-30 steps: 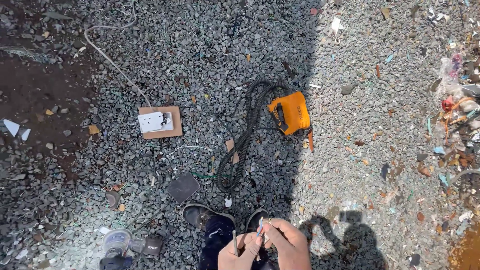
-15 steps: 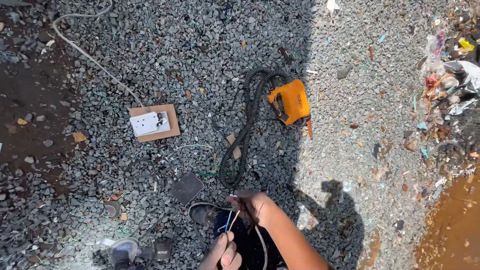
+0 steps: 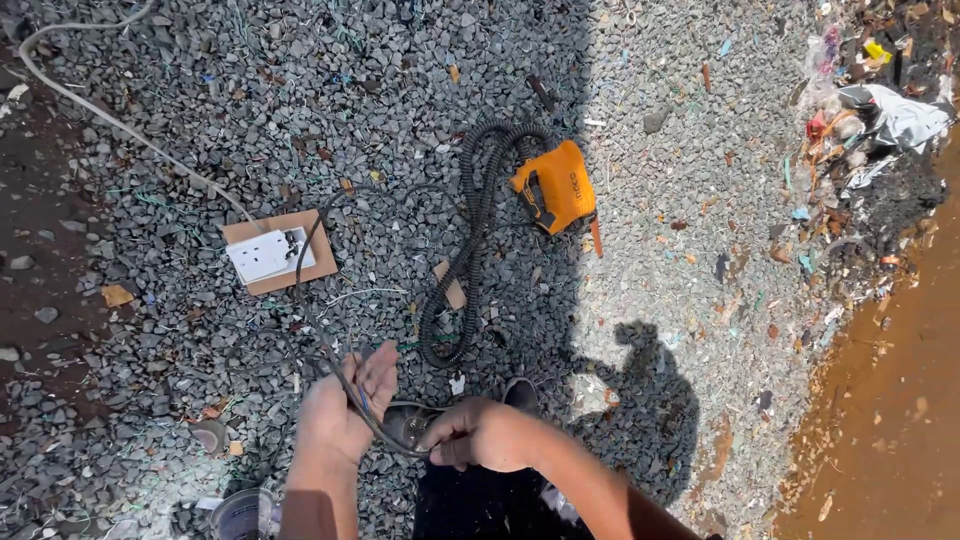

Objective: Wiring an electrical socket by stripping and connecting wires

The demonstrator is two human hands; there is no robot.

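Left hand (image 3: 345,405) grip loosely curled around thin dark cable (image 3: 318,330); right hand (image 3: 480,435) grip pinched shut on same cable. Beyond: coiled black hose (image 3: 470,250), orange plastic tool (image 3: 553,187), coarse grey gravel (image 3: 300,100).

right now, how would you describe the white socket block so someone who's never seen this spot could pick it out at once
Start at the shaded gravel ground on the left and follow the pale cable down from the top corner. It ends at the white socket block, mounted on a small brown board. It is the only flat white square there, unlike the orange power tool with its black coiled cord.
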